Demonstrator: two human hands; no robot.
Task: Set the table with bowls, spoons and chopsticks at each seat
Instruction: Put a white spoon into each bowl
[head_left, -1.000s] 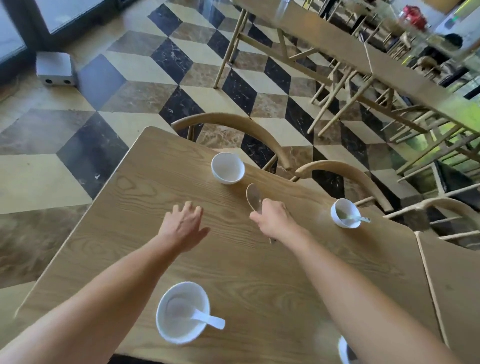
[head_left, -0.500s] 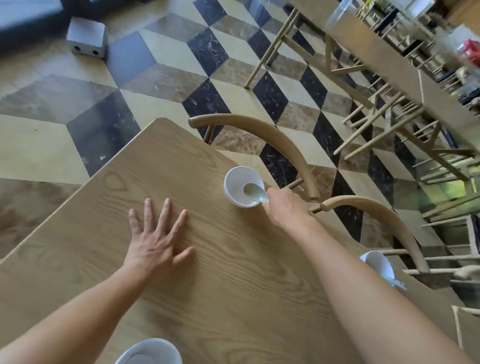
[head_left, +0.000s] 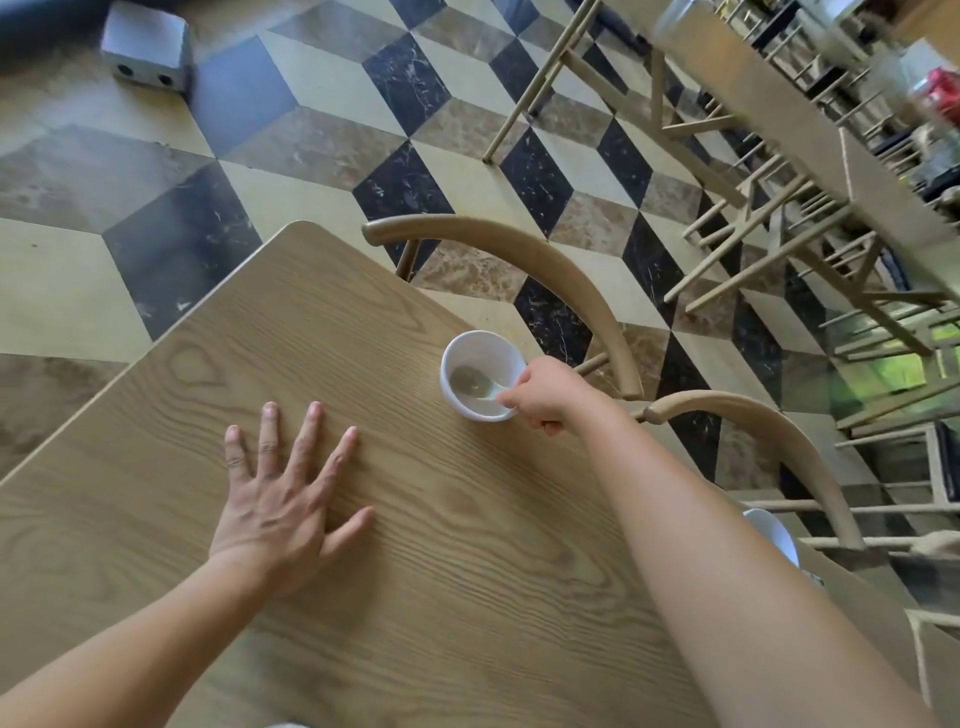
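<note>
A white bowl (head_left: 480, 358) stands near the far edge of the wooden table (head_left: 291, 353), in front of a curved-back chair (head_left: 545, 265). A pale spoon (head_left: 470, 382) lies with its scoop inside this bowl. My right hand (head_left: 545, 397) is closed on the spoon's handle at the bowl's right rim. My left hand (head_left: 283, 499) rests flat on the table with fingers spread, well left of the bowl, holding nothing. Another white bowl (head_left: 774, 535) shows partly behind my right forearm at the right edge.
A second curved chair back (head_left: 753, 431) stands at the table's right. Another long table (head_left: 810, 140) with several chairs fills the upper right. A grey box (head_left: 145, 49) sits on the checkered floor at the upper left.
My right hand carried the spoon from mid-table to the far bowl and lowered its scoop inside. My left hand flattened on the table. The view shifted forward, and the near bowl left the frame.
</note>
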